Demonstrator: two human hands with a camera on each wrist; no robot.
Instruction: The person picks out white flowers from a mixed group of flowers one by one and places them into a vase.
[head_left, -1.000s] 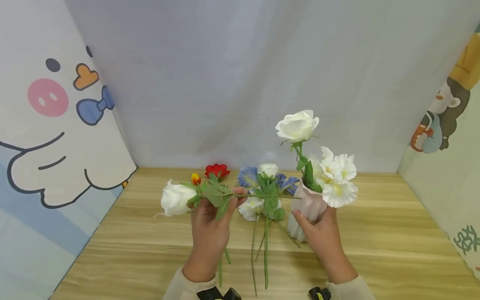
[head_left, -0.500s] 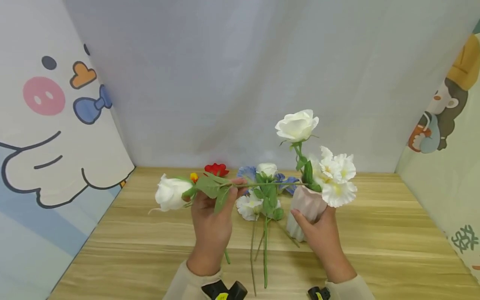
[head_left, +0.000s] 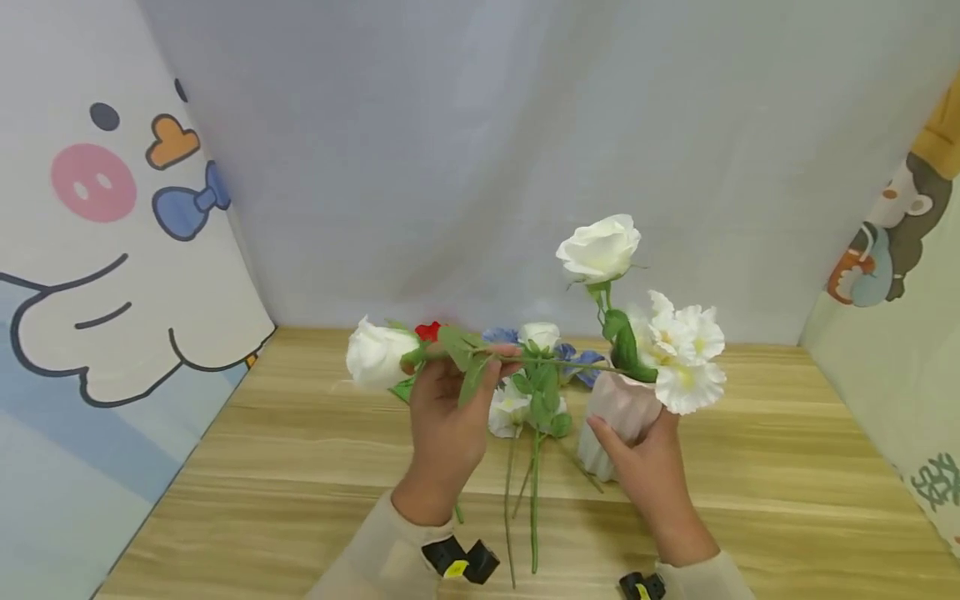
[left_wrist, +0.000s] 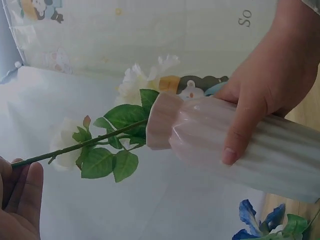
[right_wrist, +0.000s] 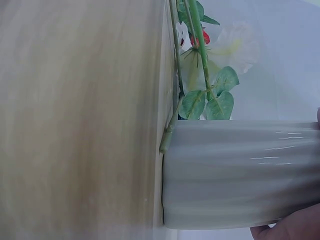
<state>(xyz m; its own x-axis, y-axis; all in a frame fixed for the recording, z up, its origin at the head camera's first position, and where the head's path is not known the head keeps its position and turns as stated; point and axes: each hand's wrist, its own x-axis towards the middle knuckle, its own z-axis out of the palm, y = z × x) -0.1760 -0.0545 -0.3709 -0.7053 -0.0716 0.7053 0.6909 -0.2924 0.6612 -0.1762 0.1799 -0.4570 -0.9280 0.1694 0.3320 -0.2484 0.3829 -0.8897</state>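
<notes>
White rose (head_left: 381, 354) is at nine o'clock of the vase (head_left: 617, 410), stem (left_wrist: 75, 146) pinched by your left hand (head_left: 450, 425); your right hand (head_left: 654, 467) grips the vase. Insertion seems underway; next calls for tilting the stem upright.

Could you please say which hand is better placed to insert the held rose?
Likely the left hand: it pinches the white rose, stem pointing toward the vase, while the right hand grips it.

Dark letters (left_wrist: 244, 18) reading "So" stand sideways on a pale printed backdrop (left_wrist: 190, 47) in the left wrist view, while the head view's green character (head_left: 937, 482) at far right and yellow label (head_left: 455, 569) (both unclear) stay unreadable.
</notes>
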